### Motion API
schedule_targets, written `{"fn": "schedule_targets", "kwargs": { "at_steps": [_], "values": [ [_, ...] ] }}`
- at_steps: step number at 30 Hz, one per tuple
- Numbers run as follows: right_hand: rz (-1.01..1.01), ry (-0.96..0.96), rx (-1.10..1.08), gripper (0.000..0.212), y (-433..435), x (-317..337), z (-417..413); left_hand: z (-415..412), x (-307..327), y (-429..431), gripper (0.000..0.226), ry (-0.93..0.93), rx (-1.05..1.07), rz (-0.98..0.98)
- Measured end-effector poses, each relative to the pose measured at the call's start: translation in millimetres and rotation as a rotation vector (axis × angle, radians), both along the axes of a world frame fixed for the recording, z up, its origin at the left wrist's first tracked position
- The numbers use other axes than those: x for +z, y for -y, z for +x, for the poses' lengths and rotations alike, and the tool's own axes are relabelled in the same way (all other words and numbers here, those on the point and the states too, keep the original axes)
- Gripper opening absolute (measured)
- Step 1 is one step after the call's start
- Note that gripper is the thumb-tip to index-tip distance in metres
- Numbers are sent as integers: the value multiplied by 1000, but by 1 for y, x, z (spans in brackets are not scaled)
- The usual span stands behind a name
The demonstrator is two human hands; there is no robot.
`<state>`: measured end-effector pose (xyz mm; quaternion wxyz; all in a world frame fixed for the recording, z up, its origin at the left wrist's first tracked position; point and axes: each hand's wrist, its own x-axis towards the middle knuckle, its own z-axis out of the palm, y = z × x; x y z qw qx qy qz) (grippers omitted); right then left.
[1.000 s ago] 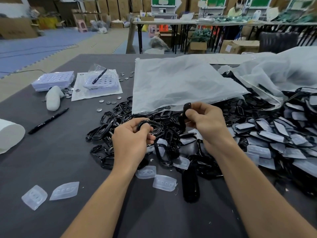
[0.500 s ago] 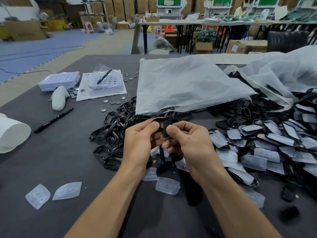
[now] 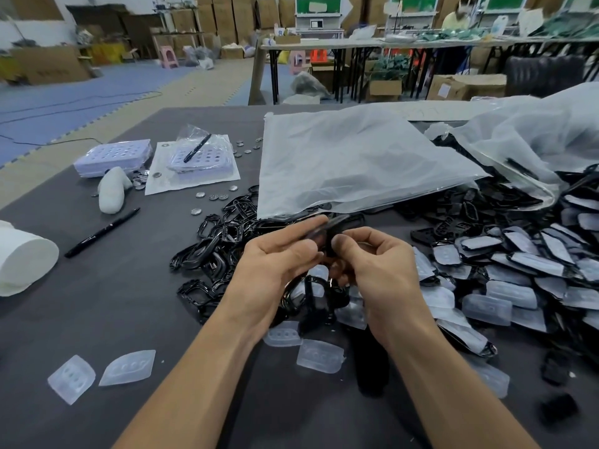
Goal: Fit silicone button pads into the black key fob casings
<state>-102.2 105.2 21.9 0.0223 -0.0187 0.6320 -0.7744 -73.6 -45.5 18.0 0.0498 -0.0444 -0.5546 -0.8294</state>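
Observation:
My left hand and my right hand meet above the table's middle and both pinch one black key fob casing, which is blurred. A heap of black frames lies behind and under my hands. Loose clear silicone button pads lie near me: two at the front left and others under my wrists. At the right sits a big pile of casings with pads in them.
A white plastic bag lies flat behind my hands, and another bag at the right. At the left are a black pen, a white roll, trays of coin cells and scattered coin cells.
My hands came together from apart; the right hand brought its black part to the left hand, and both now hold one casing a little higher than half a second ago.

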Motion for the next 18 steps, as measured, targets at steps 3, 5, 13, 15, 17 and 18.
{"fn": "schedule_targets", "kwargs": {
  "at_steps": [3, 5, 13, 15, 17, 18],
  "values": [
    [-27, -4, 26, 11, 0, 2, 2, 2, -1, -2, 45, -60, 51, -186],
    [-61, 7, 51, 8, 1, 2, 3, 4, -1, -4, 42, -73, 70, -214],
    [-75, 19, 108, 12, 3, -1, 5, 4, -1, -10, 52, -20, 331, -212],
    [-52, 23, 116, 16, 2, -1, 5, 4, -2, -8, 62, -3, 329, -210],
    [-20, 30, 123, 24, 1, 0, 4, 4, 0, -6, 56, -6, 351, -234],
    [-8, 39, 122, 26, 1, 1, 4, 4, 0, -5, 50, -11, 353, -232]
  ]
}}
